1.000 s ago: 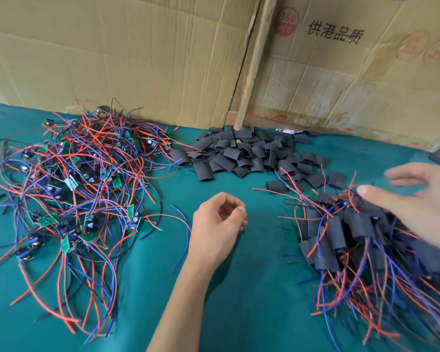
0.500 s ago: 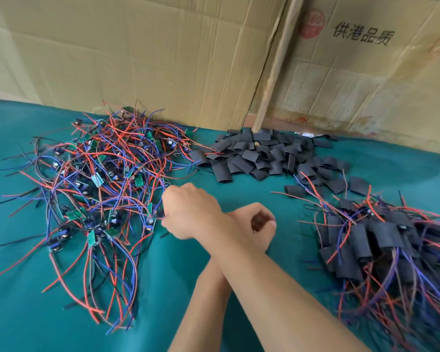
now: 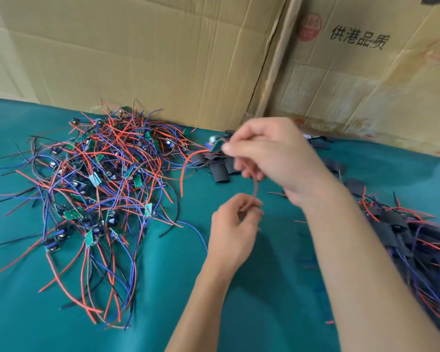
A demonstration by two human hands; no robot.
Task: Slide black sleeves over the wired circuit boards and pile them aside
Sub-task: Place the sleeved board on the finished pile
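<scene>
A: Counted: two hands, three heaps, two cardboard sheets. No containers in sight; everything loose on the green cloth.

B: Heaps, by clock face from frame centre?

A: At 9 o'clock, tangle of bare wired boards: too many to count, small green rectangular boards with dark components, thin red, blue and black leads looping outward. At 12 to 1 o'clock, pile of empty black sleeves: short flattened tubes, matt, partly hidden behind the right hand; only a handful visible, total cannot be told. At 3 to 4 o'clock, pile of sleeved boards: black tubes with red and blue leads trailing out, blurred, count not possible.

B: Hands?

A: Right hand raised at 12 o'clock, fingertips pinching one wired board, green edge showing just left of the fingers, one red lead curving down from it toward 9 o'clock. Lower fingers curled round a reddish-brown wire hanging down. Left hand at centre, fingers curled, thumb and forefinger closed near that wire's lower end; actual contact blurred, cannot tell for certain.

B: Backdrop?

A: Creased brown corrugated cardboard standing along the cloth's far edge, second sheet at 1 o'clock with black printed characters and a faded red round stamp. Cloth smooth, teal-green, lightly wrinkled.
</scene>
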